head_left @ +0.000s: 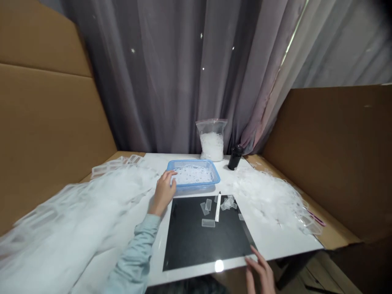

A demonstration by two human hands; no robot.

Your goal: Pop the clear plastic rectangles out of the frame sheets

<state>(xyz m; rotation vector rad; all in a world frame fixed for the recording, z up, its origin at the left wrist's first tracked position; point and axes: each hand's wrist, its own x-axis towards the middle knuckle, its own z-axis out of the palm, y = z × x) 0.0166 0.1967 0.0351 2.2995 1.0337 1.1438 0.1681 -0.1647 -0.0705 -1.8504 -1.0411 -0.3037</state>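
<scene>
My left hand (165, 190) is at the near left corner of a blue plastic basket (217, 176). Its thumb and index finger are apart, the fingertips reach over the rim, and nothing shows between them. Small white translucent pieces (192, 174) fill the basket. By the near right corner of a black mat (205, 249), my right hand (260, 271) is spread at the table's front edge and holds nothing. Several clear rectangular pieces (208, 223) lie on the mat, some piled at its far right. Among them is a white pen-like tool (218, 208) with a dark tip.
Heaps of translucent frames (79, 216) cover the table's left side, with another translucent heap (266, 196) at right. Behind the basket stand a zip bag (212, 145) of white pieces and a black bottle (235, 157). A pink tool (317, 218) lies right. Cardboard walls (45, 130) flank the table.
</scene>
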